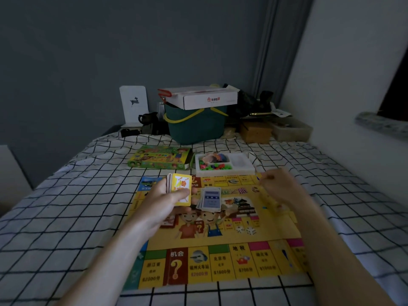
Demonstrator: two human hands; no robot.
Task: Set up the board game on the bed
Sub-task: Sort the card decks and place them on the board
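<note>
A yellow paper game board point(231, 241) lies flat on the checked bed sheet point(66, 217). My left hand point(163, 202) grips a stack of yellow cards point(181, 191) above the board's left part. A small pile of blue-backed cards point(210, 198) rests on the board's middle. My right hand point(280, 186) hovers over the board's far right corner with curled fingers; whether it pinches something is unclear. Beyond the board stand a white tray point(225, 165) with colourful small pieces and the green game box point(160, 160).
At the bed's head sit a dark green basket point(194, 127) with a white carton point(207, 99) on top, a brown box point(256, 132), a clear container point(291, 130) and dark clutter. A white wall runs along the right side.
</note>
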